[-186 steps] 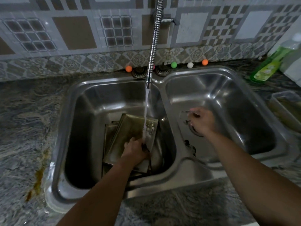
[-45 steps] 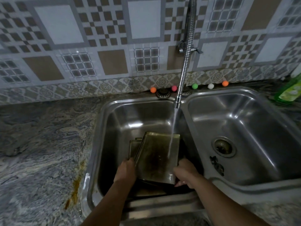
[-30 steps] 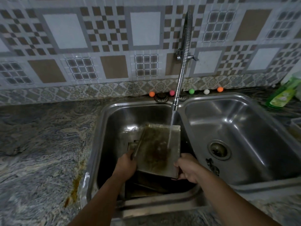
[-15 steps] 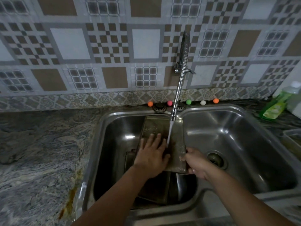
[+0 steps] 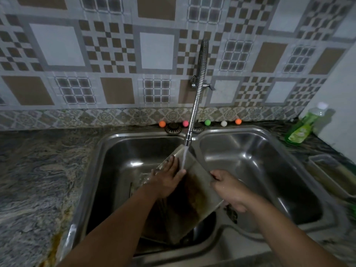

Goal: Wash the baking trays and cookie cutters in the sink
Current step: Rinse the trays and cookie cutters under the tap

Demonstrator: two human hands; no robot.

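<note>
A stained metal baking tray [image 5: 194,197] is tilted up over the left basin of the double steel sink [image 5: 92,170], its far end under the running tap [image 5: 196,97]. My left hand [image 5: 165,180] lies flat on the tray's inner face, fingers straight, right beside the water stream. My right hand [image 5: 229,189] grips the tray's right edge, fingers curled round it. More trays [image 5: 154,218] lie dark in the basin beneath. No cookie cutter can be made out.
The right basin [image 5: 260,170] has a dark bit of debris by the divider. A green dish soap bottle [image 5: 302,126] and a clear plastic container [image 5: 331,174] stand on the right counter. Small coloured balls [image 5: 207,122] line the wall behind the sink.
The tray has been lifted out of the basin and tilted up toward the tap. My left hand left the tray's edge and now rests flat on its surface.
</note>
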